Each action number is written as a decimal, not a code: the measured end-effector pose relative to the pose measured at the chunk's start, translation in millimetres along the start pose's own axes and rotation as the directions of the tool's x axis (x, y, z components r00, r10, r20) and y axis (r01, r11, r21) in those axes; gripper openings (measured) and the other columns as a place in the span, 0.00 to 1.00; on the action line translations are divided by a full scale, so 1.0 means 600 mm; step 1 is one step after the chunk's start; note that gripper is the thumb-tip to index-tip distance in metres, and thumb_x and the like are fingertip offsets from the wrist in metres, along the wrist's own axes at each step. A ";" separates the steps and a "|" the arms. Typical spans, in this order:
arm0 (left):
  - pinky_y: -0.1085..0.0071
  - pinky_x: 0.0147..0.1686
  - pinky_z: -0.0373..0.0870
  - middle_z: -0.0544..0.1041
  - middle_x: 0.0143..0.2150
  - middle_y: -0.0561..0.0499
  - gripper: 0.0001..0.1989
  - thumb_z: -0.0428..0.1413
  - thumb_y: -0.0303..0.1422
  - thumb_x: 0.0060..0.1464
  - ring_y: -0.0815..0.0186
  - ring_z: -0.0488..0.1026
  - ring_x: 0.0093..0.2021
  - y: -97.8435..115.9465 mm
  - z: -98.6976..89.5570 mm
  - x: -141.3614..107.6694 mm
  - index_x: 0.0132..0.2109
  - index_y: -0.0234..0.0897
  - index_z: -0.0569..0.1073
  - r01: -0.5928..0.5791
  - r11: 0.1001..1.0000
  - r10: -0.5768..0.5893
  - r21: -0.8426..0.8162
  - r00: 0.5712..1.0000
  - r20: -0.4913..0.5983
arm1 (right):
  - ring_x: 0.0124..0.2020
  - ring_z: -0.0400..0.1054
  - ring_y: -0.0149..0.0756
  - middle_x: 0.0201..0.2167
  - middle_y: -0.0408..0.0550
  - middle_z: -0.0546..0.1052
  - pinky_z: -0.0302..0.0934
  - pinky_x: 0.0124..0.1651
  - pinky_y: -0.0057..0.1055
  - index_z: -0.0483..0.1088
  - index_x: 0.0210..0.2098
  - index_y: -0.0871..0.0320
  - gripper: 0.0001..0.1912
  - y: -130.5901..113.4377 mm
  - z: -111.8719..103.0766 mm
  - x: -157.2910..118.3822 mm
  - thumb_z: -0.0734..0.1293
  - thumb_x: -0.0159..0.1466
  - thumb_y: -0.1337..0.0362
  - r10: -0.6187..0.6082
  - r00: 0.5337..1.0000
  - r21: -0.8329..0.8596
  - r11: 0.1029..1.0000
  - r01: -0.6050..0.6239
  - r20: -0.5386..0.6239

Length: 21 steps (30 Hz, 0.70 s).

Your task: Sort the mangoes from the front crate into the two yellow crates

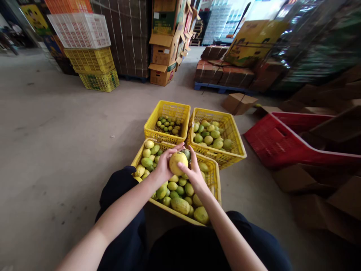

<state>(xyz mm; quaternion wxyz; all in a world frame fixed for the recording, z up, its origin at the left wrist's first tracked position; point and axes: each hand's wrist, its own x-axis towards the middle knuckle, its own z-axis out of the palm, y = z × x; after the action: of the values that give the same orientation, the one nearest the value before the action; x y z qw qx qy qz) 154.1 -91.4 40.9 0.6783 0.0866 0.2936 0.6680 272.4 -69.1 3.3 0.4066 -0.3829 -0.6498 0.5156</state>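
My left hand (pixel 165 163) curls around a large yellow lemon (pixel 177 161) from the left. My right hand (pixel 195 171) closes in from the right, its thumb lying on the yellow lemon. Behind that lemon, against my right fingers, is a dark green lemon (pixel 186 153), partly hidden. Both fruits are held above a yellow plastic crate (pixel 219 184) between my knees, filled with many green and yellow lemons (pixel 172 186). Just beyond stand two more yellow crates: the left crate (pixel 145 132) has small greenish lemons (pixel 169 124), the right crate (pixel 243 152) larger ones (pixel 210 134).
A red crate (pixel 262 145) with cardboard in it stands at right, beside loose cardboard boxes (pixel 296 178). Stacked white and yellow baskets (pixel 90 60) are at the back left. Cardboard cartons (pixel 162 54) and a loaded blue pallet (pixel 210 87) stand further back on the concrete floor.
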 end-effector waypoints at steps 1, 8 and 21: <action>0.65 0.59 0.68 0.82 0.48 0.45 0.19 0.55 0.29 0.44 0.55 0.74 0.58 -0.001 -0.001 -0.002 0.44 0.34 0.80 -0.010 1.000 0.010 0.025 1.000 0.016 | 0.72 0.51 0.53 0.70 0.53 0.60 0.51 0.71 0.52 0.51 0.71 0.48 0.54 0.000 -0.001 -0.003 0.74 0.52 0.41 -0.080 0.996 -0.072 0.994 0.082 0.028; 0.63 0.59 0.69 0.82 0.40 0.47 0.08 0.57 0.33 0.50 0.55 0.75 0.57 0.007 -0.007 0.003 0.38 0.39 0.79 -0.081 0.997 0.082 0.017 0.995 -0.064 | 0.73 0.49 0.58 0.73 0.62 0.52 0.52 0.70 0.55 0.67 0.59 0.55 0.38 -0.031 0.011 -0.025 0.78 0.53 0.50 -0.349 0.922 -0.300 0.873 0.385 0.168; 0.62 0.51 0.74 0.76 0.27 0.51 0.12 0.54 0.38 0.62 0.57 0.79 0.42 0.010 -0.014 0.023 0.31 0.37 0.72 0.012 0.978 -0.068 -0.210 0.963 -0.259 | 0.59 0.70 0.54 0.57 0.52 0.77 0.62 0.64 0.50 0.74 0.51 0.51 0.32 -0.072 -0.002 -0.024 0.81 0.48 0.56 -0.171 0.983 -0.024 0.985 0.173 0.069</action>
<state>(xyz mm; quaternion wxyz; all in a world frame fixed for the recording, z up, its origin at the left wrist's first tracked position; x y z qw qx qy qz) 143.5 -80.2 33.3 0.6516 -0.0804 0.3123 0.6866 275.6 -89.2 44.2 0.4216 -0.3140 -0.7015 0.4812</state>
